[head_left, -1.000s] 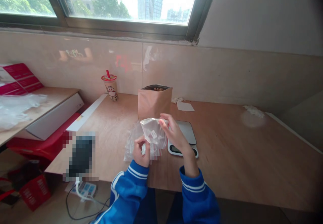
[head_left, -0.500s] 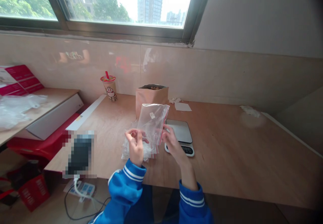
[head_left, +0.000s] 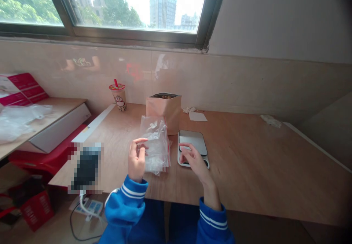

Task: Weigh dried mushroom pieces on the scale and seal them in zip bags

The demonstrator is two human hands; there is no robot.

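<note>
My left hand (head_left: 136, 161) hovers at the left edge of a pile of clear zip bags (head_left: 156, 143), its fingers loosely curled and apart, holding nothing. Red zip strips run down the right side of the bags, and the top bag bears a small white label. Over the front of a white kitchen scale (head_left: 194, 141) with a silver plate is my right hand (head_left: 194, 159), also empty, with its fingers bent and apart. It partly covers the scale's display. Behind the bags stands an open brown paper pouch (head_left: 167, 108) with brown pieces showing at its mouth.
A lidded drink cup (head_left: 119, 97) with a red straw stands by the wall. Crumpled tissue (head_left: 189, 110) and a white paper (head_left: 198, 117) lie at the back. A blurred-out dark device (head_left: 86, 167) with a white cable lies at the left edge of the table (head_left: 247, 170).
The clear zip bag that was held up between my hands now lies on the pile, let go. My hands have moved apart, the left one leftward and the right one slightly rightward.
</note>
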